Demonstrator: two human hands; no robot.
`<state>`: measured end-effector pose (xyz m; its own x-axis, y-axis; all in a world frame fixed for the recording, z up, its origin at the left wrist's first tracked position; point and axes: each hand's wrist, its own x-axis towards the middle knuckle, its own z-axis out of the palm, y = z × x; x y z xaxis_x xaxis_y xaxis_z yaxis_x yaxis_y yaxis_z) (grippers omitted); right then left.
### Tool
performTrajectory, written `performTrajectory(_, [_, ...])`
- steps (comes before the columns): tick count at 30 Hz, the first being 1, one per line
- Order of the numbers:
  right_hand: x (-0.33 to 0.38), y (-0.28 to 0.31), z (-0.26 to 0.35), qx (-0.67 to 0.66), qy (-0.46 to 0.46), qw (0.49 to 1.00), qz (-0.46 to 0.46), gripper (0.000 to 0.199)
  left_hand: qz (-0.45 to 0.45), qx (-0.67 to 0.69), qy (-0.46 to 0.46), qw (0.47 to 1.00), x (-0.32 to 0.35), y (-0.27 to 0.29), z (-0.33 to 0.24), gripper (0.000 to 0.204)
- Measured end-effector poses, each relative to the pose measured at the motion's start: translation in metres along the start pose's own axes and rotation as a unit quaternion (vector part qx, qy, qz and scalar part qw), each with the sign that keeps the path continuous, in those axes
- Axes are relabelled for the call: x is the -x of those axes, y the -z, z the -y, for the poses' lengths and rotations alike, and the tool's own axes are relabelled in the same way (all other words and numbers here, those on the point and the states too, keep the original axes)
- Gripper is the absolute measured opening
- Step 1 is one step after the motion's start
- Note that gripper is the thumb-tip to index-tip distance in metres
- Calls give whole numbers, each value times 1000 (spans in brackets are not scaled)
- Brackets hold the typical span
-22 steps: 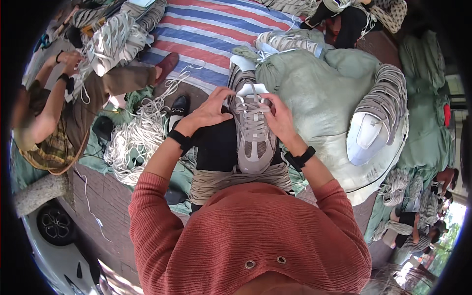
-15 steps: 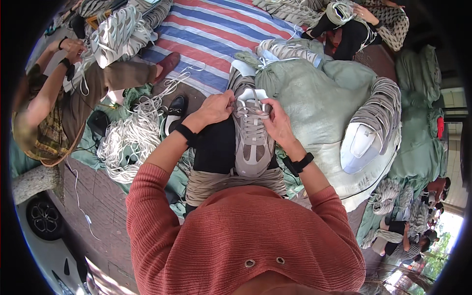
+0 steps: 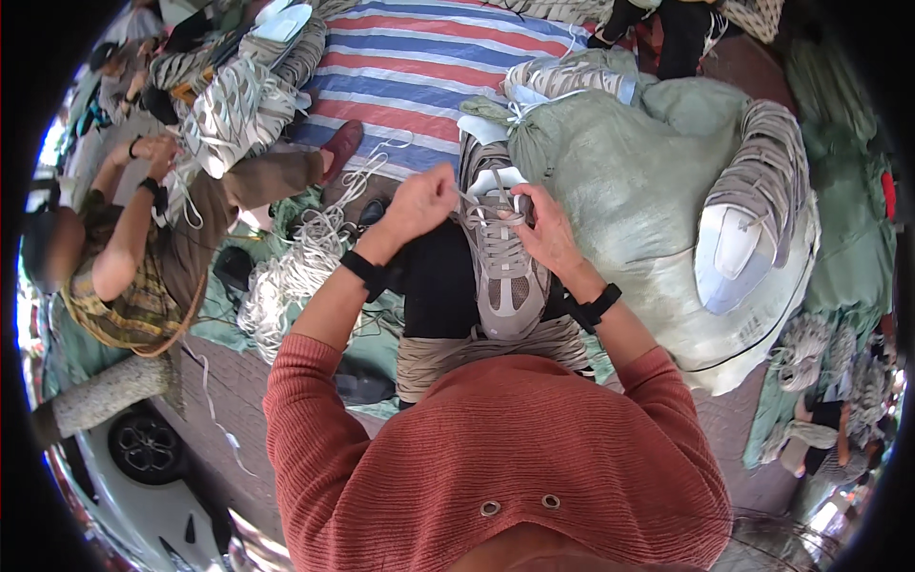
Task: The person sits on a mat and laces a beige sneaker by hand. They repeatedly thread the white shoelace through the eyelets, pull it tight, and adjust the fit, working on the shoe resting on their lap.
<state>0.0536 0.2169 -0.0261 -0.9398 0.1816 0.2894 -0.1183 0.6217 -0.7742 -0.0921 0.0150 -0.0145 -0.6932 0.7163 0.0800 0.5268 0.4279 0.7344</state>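
Observation:
A taupe and grey sneaker upper (image 3: 503,262) lies over my lap, its toe pointing toward me and its pale tongue (image 3: 498,181) at the far end. Laces (image 3: 502,234) criss-cross its front. My left hand (image 3: 426,203) is closed in a pinch just left of the collar, drawing a lace end out sideways. With my right hand (image 3: 551,231) I grip the collar's right edge, thumb over the upper laces and fingers by the tongue. Beyond the tongue, more stacked uppers (image 3: 481,148) show in part.
A bulging green sack (image 3: 620,181) fills the right side, with a stack of nested uppers (image 3: 753,195) on it. A heap of white laces (image 3: 291,286) lies left. Taupe cords (image 3: 429,377) cross my lap. At left a seated person (image 3: 133,257) handles uppers; a striped sheet (image 3: 400,76) spreads ahead.
My left hand has lifted off the sneaker's collar and moved a little left, pulling the lace with it. My right hand stays at the collar. The whole view has shifted slightly.

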Motion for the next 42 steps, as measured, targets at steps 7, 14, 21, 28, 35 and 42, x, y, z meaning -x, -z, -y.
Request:
performTrajectory(7, [4,1,-7,-12,17,999,-33,39,54,373,135,917,-85,34,-32,17])
performTrajectory(14, [7,1,-9,-34,-3,999,-13,41,-38,-44,131,990,-96,21,36,38])
performTrajectory(21, [9,-8,-24,-30,31,997,-56,43,126,-93,142,977,-53,-59,-29,43])
performTrajectory(28, [10,-2,-24,-36,23,998,-51,42,81,381,321,863,-76,-37,-48,14])
performTrajectory(35, [10,-2,-24,-53,27,997,-55,39,25,536,283,795,-106,16,-39,16])
performTrajectory(42, [9,-2,-24,-56,35,996,-61,38,-31,548,203,811,-109,41,-42,17])
